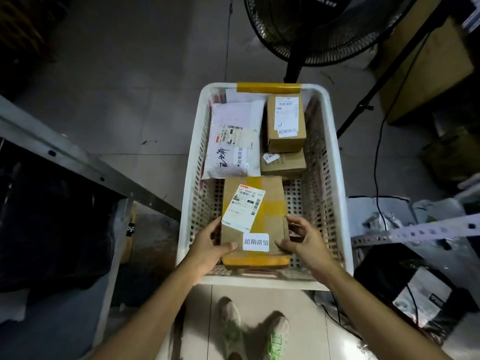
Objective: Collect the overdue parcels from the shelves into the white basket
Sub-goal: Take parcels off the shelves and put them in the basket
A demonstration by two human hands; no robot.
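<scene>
Underneath everything, a grey tiled floor [130, 87]. From 9 o'clock towards the centre, a grey metal shelf frame [78, 157], with dark shapes below it, too dim to name. At 1 o'clock, a big round black fan [311, 29] with a wire grille, on a black stand. In the centre, standing on the floor, a white perforated plastic basket [259, 281], with a strip of yellow tape [268, 87] round the rim at its 12 o'clock side. At 2 o'clock, well apart from the basket, a large brown cardboard carton [428, 61]. Inside the basket, at 11 o'clock, a white bubble-plastic mailer bag [233, 141] lying flat, with a printed label and black handwriting. Just beside it, at 1 o'clock, a small brown cardboard box [285, 126] with a long white label, resting on a flatter brown cardboard box [285, 163]. In the 6 o'clock half of the basket, within the walls, a brown cardboard parcel box crossed with yellow tape [270, 193], held from both sides; not possible to tell whether touching the basket bottom. At its 8 o'clock corner, the left hand [210, 250], thumb on the top face, fingers curled round the side. At its 4 o'clock corner, the right hand [304, 237], thumb on top, fingers bent round the right edge. At 6 o'clock of the view, a pair of pale green sports shoes [278, 333]. On the parcel top, a white shipping label [244, 209] with barcodes at 11 o'clock. At 6 o'clock, between the two thumbs, a smaller white sticker [255, 242] with four black characters.
</scene>
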